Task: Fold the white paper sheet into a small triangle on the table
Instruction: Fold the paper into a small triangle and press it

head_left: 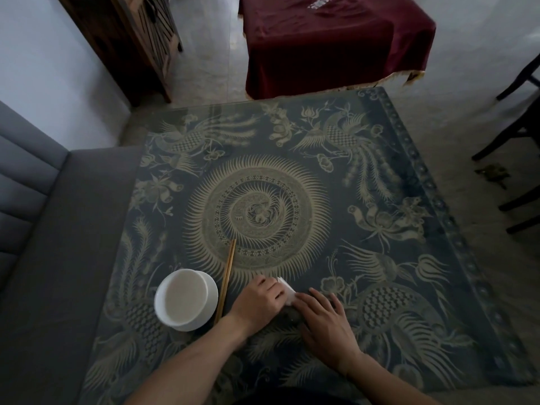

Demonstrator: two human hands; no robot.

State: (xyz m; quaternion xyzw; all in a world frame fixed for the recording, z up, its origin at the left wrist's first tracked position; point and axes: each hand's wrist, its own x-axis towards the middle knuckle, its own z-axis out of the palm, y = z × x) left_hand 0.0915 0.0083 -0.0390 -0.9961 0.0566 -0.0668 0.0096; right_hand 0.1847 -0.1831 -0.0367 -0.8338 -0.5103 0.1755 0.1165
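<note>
The white paper (287, 291) lies small and folded on the patterned table (380, 258) near its front edge. Only a narrow strip of it shows between my two hands. My left hand (258, 302) rests on its left part with fingers curled down onto it. My right hand (324, 320) lies flat, fingers spread, pressing on its right part and hiding most of it. The paper's shape under the hands cannot be made out.
A white bowl (185, 299) stands on a white saucer left of my hands, with a pair of wooden chopsticks (226, 280) lying beside it. A grey sofa (38, 244) runs along the left. A red-draped table (330, 45) stands behind, dark chair legs (517, 135) at the right.
</note>
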